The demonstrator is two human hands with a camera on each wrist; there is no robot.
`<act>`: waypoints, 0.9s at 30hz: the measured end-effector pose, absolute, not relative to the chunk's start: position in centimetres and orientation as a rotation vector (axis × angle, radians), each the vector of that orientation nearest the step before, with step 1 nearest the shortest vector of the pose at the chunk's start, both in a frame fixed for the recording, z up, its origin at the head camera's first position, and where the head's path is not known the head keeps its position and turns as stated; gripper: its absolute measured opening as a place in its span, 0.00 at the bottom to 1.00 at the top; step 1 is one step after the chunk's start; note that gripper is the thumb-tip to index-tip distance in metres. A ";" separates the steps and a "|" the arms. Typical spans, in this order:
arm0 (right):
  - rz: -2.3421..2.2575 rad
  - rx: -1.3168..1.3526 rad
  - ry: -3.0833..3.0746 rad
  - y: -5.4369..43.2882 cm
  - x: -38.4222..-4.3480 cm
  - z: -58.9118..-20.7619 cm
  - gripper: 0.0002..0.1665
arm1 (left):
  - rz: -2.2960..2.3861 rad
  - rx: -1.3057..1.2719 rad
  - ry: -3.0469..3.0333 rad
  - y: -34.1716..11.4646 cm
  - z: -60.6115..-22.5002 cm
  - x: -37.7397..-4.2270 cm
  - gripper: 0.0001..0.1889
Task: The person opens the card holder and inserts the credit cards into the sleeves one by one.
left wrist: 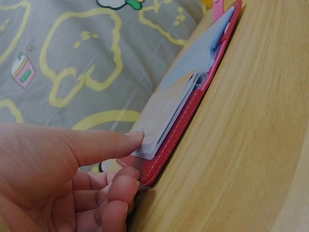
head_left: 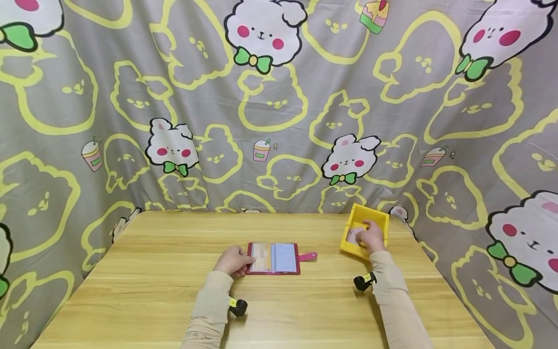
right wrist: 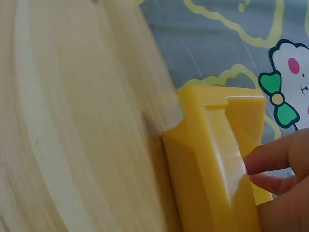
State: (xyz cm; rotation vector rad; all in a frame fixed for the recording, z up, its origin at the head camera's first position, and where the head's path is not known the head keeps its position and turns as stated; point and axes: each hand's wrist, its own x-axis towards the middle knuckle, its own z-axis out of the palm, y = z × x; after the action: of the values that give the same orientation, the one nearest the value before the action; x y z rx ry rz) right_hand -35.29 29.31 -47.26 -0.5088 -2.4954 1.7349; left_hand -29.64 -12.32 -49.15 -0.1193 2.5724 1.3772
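A red card holder (head_left: 298, 265) lies opened flat on the table, with clear sleeves on both sides and a pink snap strap (head_left: 308, 256) extending right. My left hand (head_left: 233, 261) pinches its left edge. In the left wrist view the thumb (left wrist: 108, 145) presses on the clear sleeves (left wrist: 166, 111), and the other fingers curl at the cover's edge. My right hand (head_left: 371, 237) reaches into a yellow bin (head_left: 348, 246), where a pinkish-white flat piece (head_left: 354, 234) shows beside the fingers. The bin wall (right wrist: 212, 164) hides the fingertips in the right wrist view, so their grip is unclear.
The wooden table (head_left: 296, 310) ends at the back against a grey patterned curtain (head_left: 287, 145), which also hangs at both sides. The yellow bin stands near the table's back right corner. Each wrist carries a small black camera (head_left: 238, 307).
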 end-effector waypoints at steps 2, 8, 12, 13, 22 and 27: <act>1.674 -0.502 -2.547 29.4 -35.5 -47.3 0.49 | 1.382 -0.117 2.571 -12.3 -49.1 -29.6 0.14; 1.616 -0.523 -2.578 29.6 -35.9 -47.6 0.48 | 1.394 -0.115 2.569 -12.3 -49.2 -29.7 0.13; 1.504 -0.554 -2.629 29.9 -35.9 -47.6 0.47 | 1.397 -0.116 2.568 -12.3 -49.2 -29.7 0.13; 1.471 -0.559 -2.645 29.9 -35.8 -47.5 0.46 | 1.399 -0.117 2.566 -12.4 -49.2 -29.6 0.13; 1.143 -0.546 -2.733 29.5 -35.1 -46.9 0.35 | 1.407 -0.108 2.565 -12.3 -49.1 -29.5 0.13; 1.117 -0.518 -2.752 29.6 -35.0 -46.8 0.37 | 1.399 -0.114 2.566 -12.3 -49.1 -29.6 0.14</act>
State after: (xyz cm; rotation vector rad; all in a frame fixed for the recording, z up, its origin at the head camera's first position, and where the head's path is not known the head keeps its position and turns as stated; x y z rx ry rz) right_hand -34.95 29.61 -46.79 -0.5179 -2.7523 1.1172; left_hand -29.58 -12.30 -49.12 -0.1136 2.5663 1.3990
